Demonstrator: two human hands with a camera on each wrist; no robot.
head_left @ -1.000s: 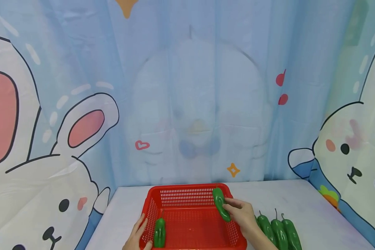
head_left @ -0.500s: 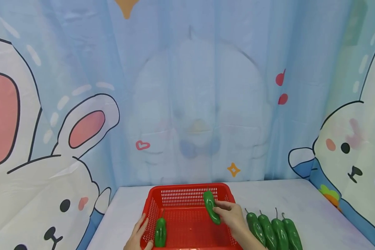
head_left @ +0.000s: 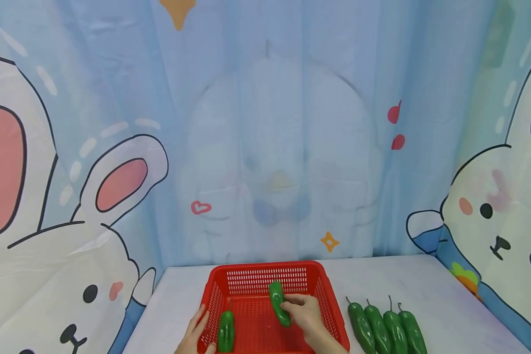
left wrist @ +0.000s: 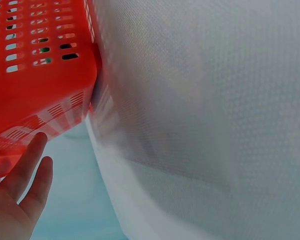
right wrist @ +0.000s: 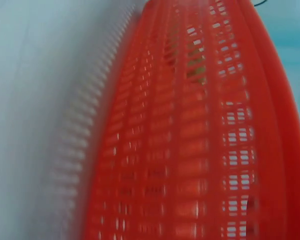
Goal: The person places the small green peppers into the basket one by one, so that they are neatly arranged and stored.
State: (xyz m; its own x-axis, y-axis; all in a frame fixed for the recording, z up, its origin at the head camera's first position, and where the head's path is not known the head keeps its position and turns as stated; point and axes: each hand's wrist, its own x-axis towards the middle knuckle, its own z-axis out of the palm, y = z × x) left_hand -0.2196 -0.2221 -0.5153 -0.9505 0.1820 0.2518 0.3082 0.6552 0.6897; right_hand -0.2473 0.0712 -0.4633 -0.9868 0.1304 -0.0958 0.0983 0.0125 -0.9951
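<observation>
In the head view a red plastic basket (head_left: 265, 265) with slotted walls stands on the table. My right hand (head_left: 305, 317) pinches a green chili pepper (head_left: 278, 302) between thumb and fingers, over the basket's middle. Another green pepper (head_left: 226, 332) lies inside along the left wall, stem away from me. My left hand (head_left: 192, 334) rests on the basket's left side with straight fingers, thumb near the front corner. In the left wrist view the left hand's fingers (left wrist: 35, 187) extend against the basket's outer wall (left wrist: 40, 95). The right wrist view shows the slotted wall (right wrist: 190, 150); the right hand is hidden there.
Several green peppers (head_left: 394, 327) lie side by side on the white table (head_left: 438, 295), right of the basket. A blue curtain (head_left: 274, 123) printed with cartoon rabbits hangs behind the table and along both sides.
My right hand has carried the pepper leftward from the basket's right wall to over its middle, and slightly lower. The peppers on the table show more fully now. The left hand stays put.
</observation>
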